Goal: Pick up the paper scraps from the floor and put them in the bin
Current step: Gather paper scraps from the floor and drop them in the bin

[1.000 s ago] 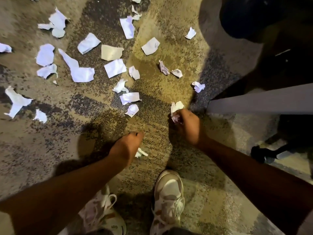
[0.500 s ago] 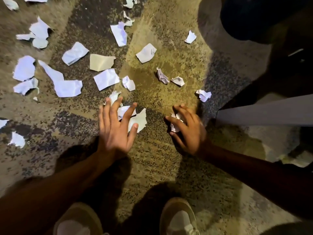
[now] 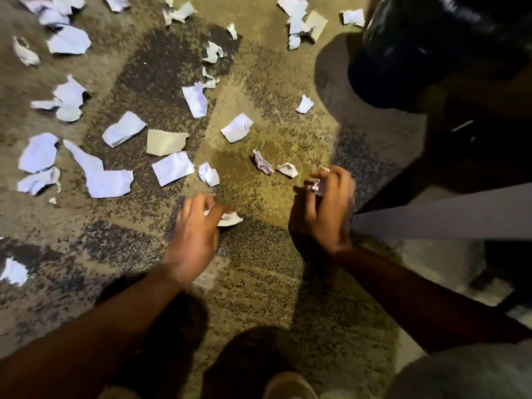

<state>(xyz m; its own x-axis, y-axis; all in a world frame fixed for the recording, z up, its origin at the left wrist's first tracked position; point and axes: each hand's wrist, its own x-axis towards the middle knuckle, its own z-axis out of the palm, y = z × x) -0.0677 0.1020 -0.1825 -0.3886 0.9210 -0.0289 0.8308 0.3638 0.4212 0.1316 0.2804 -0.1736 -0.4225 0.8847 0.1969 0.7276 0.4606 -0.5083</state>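
Several white paper scraps lie scattered over the patterned carpet, among them a long torn piece [image 3: 99,174] at the left and two small crumpled bits [image 3: 262,162] near the middle. My left hand [image 3: 194,234] is closed around a bunch of scraps [image 3: 229,219] that stick out past its fingers, low over the carpet. My right hand [image 3: 328,208] grips crumpled scraps [image 3: 316,187] just right of the crumpled bits. The bin with its shiny black liner [image 3: 426,50] stands at the upper right, beyond my right hand.
A pale flat board or furniture edge [image 3: 440,217] runs rightward from my right wrist. Dark furniture fills the right side. A beige paper piece [image 3: 164,142] lies among the white ones. My shoe [image 3: 288,384] shows at the bottom.
My left hand, spread flat over scraps half a second ago, has closed on them. The right hand has moved forward to the scrap by the board, and that scrap no longer lies on the carpet. The view has shifted forward.
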